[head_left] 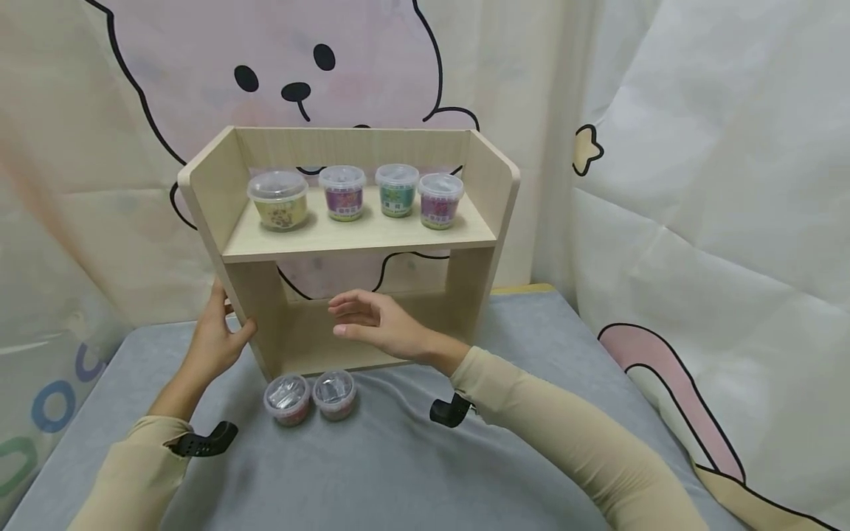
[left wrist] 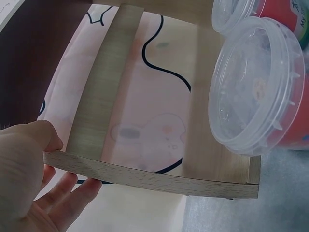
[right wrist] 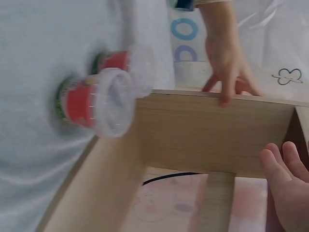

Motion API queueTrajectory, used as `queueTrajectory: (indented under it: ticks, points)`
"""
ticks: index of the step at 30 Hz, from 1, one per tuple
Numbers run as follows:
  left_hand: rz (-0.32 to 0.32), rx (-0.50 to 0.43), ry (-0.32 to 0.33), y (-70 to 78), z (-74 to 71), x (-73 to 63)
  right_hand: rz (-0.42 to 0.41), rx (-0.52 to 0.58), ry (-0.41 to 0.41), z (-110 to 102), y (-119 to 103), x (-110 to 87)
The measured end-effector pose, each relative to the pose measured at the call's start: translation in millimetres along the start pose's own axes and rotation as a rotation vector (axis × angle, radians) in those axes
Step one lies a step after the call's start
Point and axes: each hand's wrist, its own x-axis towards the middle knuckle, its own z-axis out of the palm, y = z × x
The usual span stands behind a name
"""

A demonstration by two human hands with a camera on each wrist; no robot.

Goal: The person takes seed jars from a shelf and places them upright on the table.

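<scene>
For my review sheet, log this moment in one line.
left hand grips shelf | right hand empty | four tubs on shelf | two tubs on cloth

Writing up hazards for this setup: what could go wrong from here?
1. The left hand grips the side of the wooden shelf; a tug might tilt or shift it, sliding the four lidded tubs on its upper board.
2. Two red tubs stand close in front of its lower edge; the right hand could knock them if lowered.
</scene>
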Motion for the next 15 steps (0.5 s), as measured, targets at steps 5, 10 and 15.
queueTrajectory:
  ticks: [5,10,15]
  points:
    - [0.000,-0.009,0.002,0.0,-1.5,-0.1,-0.046,-0.002,0.008,-4,-14,9.1]
    - [0.006,-0.005,0.006,0.4,-2.5,0.3,-0.064,0.020,0.031,-9,-31,18.7]
    - [0.007,0.002,-0.004,1.0,-0.7,0.7,-0.061,0.037,0.073,-17,-47,27.1]
